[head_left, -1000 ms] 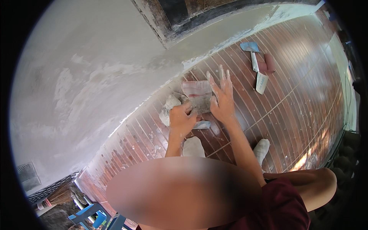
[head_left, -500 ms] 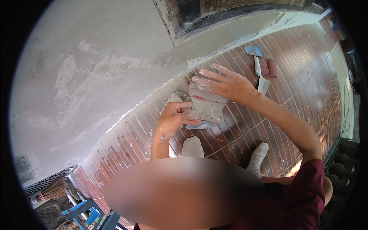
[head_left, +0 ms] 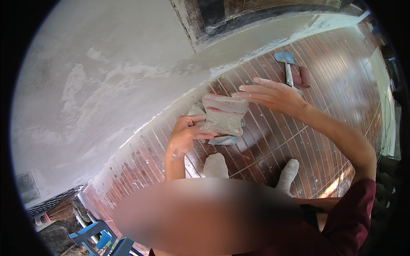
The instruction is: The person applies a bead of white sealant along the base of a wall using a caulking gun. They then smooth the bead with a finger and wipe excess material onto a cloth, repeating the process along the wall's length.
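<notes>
My left hand grips the lower left edge of a flat, roughly rectangular piece, smeared grey-white with plaster and streaked with red. I cannot tell what kind of thing it is. My right hand has its fingers stretched out, whitened at the tips, by the upper right edge of the piece. Whether the fingertips touch it is unclear. A light blue, plaster-marked item lies on the floor below the piece. Behind my left hand, a pale grey lump is partly hidden.
A patchy plastered wall rises at the left. On the brown tiled floor lie a blue-ended tool with a pale handle and a reddish-brown roll. A broom and a blue-grey frame stand at lower left.
My right hand has moved right, off the top of the smeared piece to its edge. My left hand and the piece have shifted slightly left, and more of the piece's upper face shows.
</notes>
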Available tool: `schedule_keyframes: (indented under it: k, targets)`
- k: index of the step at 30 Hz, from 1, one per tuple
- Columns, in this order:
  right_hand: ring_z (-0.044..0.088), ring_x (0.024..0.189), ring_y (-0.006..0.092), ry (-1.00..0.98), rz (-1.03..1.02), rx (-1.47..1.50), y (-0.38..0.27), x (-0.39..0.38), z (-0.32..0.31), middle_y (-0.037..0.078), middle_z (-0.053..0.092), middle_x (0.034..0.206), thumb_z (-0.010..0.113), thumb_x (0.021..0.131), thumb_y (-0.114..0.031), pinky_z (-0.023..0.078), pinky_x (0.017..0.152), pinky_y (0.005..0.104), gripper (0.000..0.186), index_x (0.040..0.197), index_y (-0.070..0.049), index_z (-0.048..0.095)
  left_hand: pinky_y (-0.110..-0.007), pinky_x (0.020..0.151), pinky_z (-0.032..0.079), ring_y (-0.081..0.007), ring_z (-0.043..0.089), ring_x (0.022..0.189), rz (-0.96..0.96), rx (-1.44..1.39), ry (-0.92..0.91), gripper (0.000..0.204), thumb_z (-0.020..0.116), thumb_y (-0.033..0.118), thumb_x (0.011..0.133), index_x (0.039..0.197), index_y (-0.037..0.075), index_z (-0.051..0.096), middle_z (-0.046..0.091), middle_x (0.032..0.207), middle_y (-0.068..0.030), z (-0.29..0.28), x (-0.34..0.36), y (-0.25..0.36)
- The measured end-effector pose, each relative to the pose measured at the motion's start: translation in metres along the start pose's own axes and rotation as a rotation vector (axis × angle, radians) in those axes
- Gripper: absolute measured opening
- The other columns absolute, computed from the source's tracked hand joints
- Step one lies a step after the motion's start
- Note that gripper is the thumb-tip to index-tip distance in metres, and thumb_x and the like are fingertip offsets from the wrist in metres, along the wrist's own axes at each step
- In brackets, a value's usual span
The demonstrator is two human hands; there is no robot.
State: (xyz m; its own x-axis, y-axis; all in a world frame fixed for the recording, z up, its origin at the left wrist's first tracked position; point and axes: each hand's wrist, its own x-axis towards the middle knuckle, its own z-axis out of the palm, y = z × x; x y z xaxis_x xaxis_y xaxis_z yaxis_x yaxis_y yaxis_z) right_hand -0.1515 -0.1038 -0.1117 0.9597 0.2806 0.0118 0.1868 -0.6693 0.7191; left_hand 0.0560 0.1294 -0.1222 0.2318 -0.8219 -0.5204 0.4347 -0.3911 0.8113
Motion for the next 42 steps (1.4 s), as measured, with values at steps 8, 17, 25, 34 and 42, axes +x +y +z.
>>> schedule_keyframes:
  k: [8, 17, 25, 34, 42]
  targets:
    - [0.037, 0.137, 0.0267, -0.108, 0.442, 0.571, -0.011, -0.006, -0.001, 0.011, 0.042, 0.146, 0.062, 0.081, -0.016, 0.028, 0.114, 0.0448, 0.062, 0.141, -0.02, 0.045, -0.034, 0.071, 0.06, -0.0318, 0.071, 0.085, -0.01, 0.037, 0.088, 0.044, 0.051, -0.005, 0.083, 0.123, -0.022, 0.046, 0.066, 0.103, -0.0298, -0.001, -0.001, -0.001]
    - [0.06, 0.102, 0.0237, 0.083, 0.345, 0.636, -0.015, 0.005, 0.007, 0.006, 0.06, 0.111, 0.063, 0.078, -0.011, 0.05, 0.085, 0.0367, 0.063, 0.137, -0.028, 0.05, -0.033, 0.065, 0.06, -0.029, 0.071, 0.074, -0.06, 0.0, 0.016, 0.046, 0.05, -0.003, 0.08, 0.123, -0.02, 0.048, 0.067, 0.096, -0.0277, -0.013, 0.004, -0.004]
    - [0.059, 0.096, 0.0186, 0.144, 0.199, 0.557, -0.006, -0.005, 0.009, 0.002, 0.054, 0.102, 0.059, 0.081, -0.017, 0.051, 0.078, 0.0329, 0.056, 0.133, -0.037, 0.053, -0.033, 0.059, 0.059, -0.0272, 0.07, 0.064, -0.148, -0.334, -0.227, 0.049, 0.049, -0.003, 0.076, 0.121, -0.022, 0.048, 0.068, 0.087, -0.025, -0.034, 0.012, -0.011]
    - [0.055, 0.087, 0.0164, 0.211, 0.118, 0.403, 0.001, -0.002, -0.001, 0.0, 0.049, 0.097, 0.057, 0.082, -0.019, 0.051, 0.076, 0.0288, 0.063, 0.14, -0.04, 0.044, -0.033, 0.055, 0.06, -0.029, 0.07, 0.059, -0.176, -0.391, -0.278, 0.05, 0.051, -0.002, 0.074, 0.118, -0.026, 0.046, 0.068, 0.082, -0.0251, -0.033, 0.018, -0.014]
    - [0.052, 0.089, 0.0155, 0.269, 0.024, 0.407, 0.014, -0.019, -0.004, -0.002, 0.05, 0.098, 0.059, 0.082, -0.021, 0.049, 0.077, 0.0281, 0.06, 0.137, -0.04, 0.047, -0.033, 0.058, 0.061, -0.0289, 0.071, 0.061, -0.132, -0.443, -0.346, 0.049, 0.052, -0.003, 0.077, 0.121, -0.023, 0.048, 0.069, 0.086, -0.0238, -0.042, 0.017, -0.015]
